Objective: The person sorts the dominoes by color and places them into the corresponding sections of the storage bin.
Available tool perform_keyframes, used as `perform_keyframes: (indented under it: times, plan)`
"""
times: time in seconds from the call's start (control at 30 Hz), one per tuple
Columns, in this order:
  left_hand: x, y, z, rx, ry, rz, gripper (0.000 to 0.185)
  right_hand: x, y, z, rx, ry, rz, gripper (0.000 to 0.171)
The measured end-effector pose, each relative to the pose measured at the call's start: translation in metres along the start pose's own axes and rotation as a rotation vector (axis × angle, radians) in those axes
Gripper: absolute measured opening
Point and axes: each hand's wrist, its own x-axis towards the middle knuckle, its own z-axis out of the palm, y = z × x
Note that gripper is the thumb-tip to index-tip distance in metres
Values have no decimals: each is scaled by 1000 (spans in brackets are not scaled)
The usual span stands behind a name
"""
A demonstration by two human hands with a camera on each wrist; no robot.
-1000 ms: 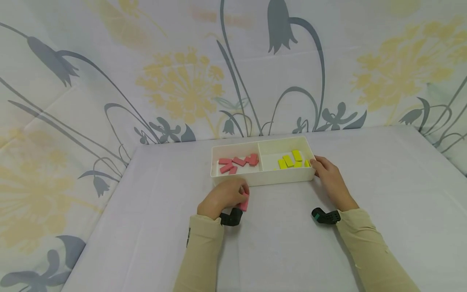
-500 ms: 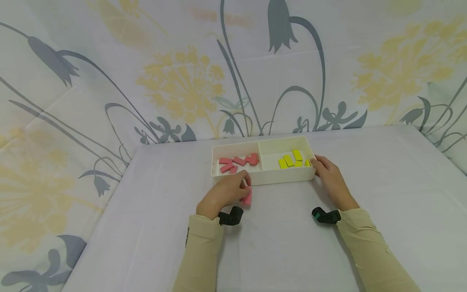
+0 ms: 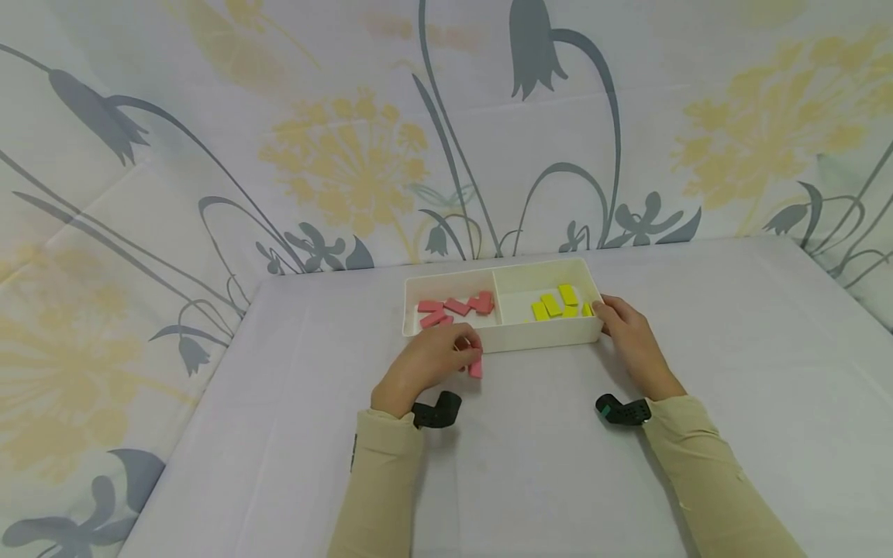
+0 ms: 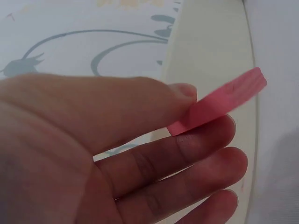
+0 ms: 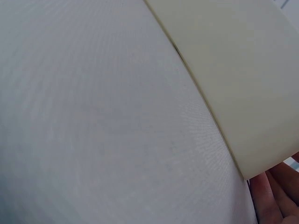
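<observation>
My left hand [image 3: 431,364] is just in front of the white two-compartment box [image 3: 537,336]. It pinches a thin pink block [image 3: 476,367] between thumb and fingers. In the left wrist view, the block [image 4: 219,102] sticks out past the thumb tip, with the box's pale wall behind it. My right hand [image 3: 633,341] grips the box's right end, thumb at the rim; in the right wrist view its fingers [image 5: 266,200] show at the box's lower corner. Several pink blocks [image 3: 456,307] lie in the left compartment, partly hidden by the near wall. Several yellow blocks [image 3: 551,304] lie in the right one.
The box stands on a table with a white cloth [image 3: 544,465]. A divider [image 3: 498,298] splits it in two. Behind rises a hanging cloth [image 3: 474,139] printed with grey and yellow flowers. Each wrist wears a black device [image 3: 437,409].
My left hand has moved up and slightly away from me with the pink block, closer to the box's front wall. The right hand stays on the box's end.
</observation>
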Motion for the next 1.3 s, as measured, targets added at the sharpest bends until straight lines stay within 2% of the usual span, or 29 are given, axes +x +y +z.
perform_keyframes:
  times: [0.27, 0.83, 1.03, 1.3]
  plan:
    - [-2, -1, -4, -50, 73, 27, 9, 1, 0, 1, -1, 4, 4, 70]
    - [2, -6, -3, -181, 287, 67, 5, 1, -1, 1, -13, 6, 4, 70]
    - [3, -6, -3, -228, 326, 25, 8, 0, 0, 0, -16, 2, 9, 70]
    - [5, -10, -2, -330, 339, -14, 16, 1, 0, 0, -8, 2, 17, 72]
